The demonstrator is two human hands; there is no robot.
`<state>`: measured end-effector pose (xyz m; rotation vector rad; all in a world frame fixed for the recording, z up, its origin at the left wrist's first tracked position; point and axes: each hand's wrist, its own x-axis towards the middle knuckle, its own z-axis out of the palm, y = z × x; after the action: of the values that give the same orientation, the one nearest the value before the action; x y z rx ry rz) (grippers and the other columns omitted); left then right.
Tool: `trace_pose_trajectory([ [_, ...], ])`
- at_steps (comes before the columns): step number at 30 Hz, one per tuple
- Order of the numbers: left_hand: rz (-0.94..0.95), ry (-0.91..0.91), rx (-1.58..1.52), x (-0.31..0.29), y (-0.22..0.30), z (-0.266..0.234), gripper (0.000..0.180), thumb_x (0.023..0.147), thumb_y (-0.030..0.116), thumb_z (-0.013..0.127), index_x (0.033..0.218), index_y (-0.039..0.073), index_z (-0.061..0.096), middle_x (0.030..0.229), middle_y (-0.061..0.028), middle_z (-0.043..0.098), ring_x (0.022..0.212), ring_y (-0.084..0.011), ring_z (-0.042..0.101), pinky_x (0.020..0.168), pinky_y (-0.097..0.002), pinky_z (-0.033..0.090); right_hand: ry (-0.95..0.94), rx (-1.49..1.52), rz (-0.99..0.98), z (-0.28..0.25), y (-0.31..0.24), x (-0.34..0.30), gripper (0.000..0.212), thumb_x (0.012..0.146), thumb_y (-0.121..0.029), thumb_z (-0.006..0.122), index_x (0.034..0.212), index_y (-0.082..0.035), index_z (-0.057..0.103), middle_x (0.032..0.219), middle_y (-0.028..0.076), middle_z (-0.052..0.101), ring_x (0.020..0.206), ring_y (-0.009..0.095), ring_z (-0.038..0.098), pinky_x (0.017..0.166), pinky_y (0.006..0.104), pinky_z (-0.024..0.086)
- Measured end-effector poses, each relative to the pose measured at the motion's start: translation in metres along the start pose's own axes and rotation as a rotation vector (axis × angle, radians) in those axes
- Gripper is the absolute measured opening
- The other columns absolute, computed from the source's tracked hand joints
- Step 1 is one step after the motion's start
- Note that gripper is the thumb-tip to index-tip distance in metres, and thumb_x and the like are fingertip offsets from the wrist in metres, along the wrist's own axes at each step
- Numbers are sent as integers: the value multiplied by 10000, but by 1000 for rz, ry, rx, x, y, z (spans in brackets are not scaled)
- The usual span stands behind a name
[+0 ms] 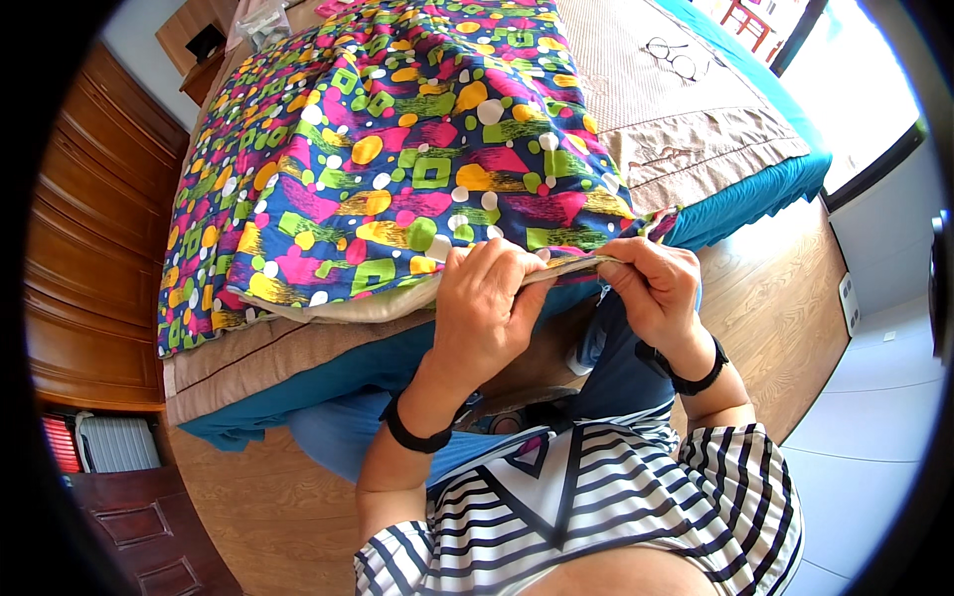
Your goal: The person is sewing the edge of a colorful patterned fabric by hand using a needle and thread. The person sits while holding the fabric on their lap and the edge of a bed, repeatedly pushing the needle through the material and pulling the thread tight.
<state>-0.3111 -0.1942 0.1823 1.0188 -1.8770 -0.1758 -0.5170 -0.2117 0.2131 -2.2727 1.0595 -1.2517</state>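
Note:
A duvet cover (pixel 417 169) with a bright pattern of pink, green, yellow and white on navy lies over the bed. Its near edge is lifted a little, and a cream layer (pixel 383 303) shows beneath it. My left hand (pixel 487 303) pinches this edge near the middle, thumb and fingers pressed together. A short way to the right, my right hand (pixel 651 283) grips the same edge between thumb and fingers. The strip of edge between the two hands is pulled fairly straight. Just below the right fingertips hangs something small and pale, too small to make out.
The bed carries a beige quilted cover (pixel 686 149) over a teal sheet (pixel 755 199). Eyeglasses (pixel 678 60) lie at its far right, a clear plastic bag (pixel 263 25) at the far left. Wooden cabinets (pixel 99 228) line the left; wooden floor (pixel 765 308) shows at right.

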Motion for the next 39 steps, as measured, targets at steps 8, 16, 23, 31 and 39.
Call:
trace_pose_trajectory([
  [8, -154, -4, -281, 0, -1, 2, 149, 788, 11, 726, 920, 31, 659, 797, -95, 598, 675, -280, 589, 587, -362, 451, -37, 109, 105, 4, 4, -1, 58, 863, -34, 699, 900, 10, 688, 637, 105, 626, 550, 174, 643, 525, 261, 473],
  [16, -228, -110, -458, 9, -11, -6, 107, 791, 20, 748, 887, -12, 714, 680, -74, 549, 596, -188, 539, 537, -301, 411, -60, 207, 201, 9, 11, -1, 68, 886, -40, 680, 906, 25, 689, 633, 66, 615, 548, 85, 575, 511, 240, 442],
  [23, -390, -47, -516, 13, -12, 0, 66, 826, 6, 713, 880, -32, 711, 672, -16, 560, 605, -76, 494, 533, -241, 366, -53, 245, 239, 9, 14, 3, 167, 931, 2, 574, 1095, 36, 568, 665, 88, 551, 598, 137, 539, 543, 260, 406],
  [31, -470, -57, -493, 16, -12, -2, 56, 849, 14, 704, 876, -34, 715, 690, 3, 579, 623, -57, 501, 548, -223, 371, 45, -42, -65, 3, 10, 4, 188, 863, 105, 581, 971, -44, 616, 784, 103, 581, 756, 261, 599, 658, 342, 471],
  [39, -446, -50, -498, 16, -10, -2, 51, 852, 17, 703, 869, -31, 709, 688, -3, 579, 621, -64, 501, 549, -229, 377, 73, -265, -219, 8, 12, 9, 182, 740, -35, 753, 886, -136, 715, 795, 11, 597, 764, 200, 563, 824, 366, 368],
])
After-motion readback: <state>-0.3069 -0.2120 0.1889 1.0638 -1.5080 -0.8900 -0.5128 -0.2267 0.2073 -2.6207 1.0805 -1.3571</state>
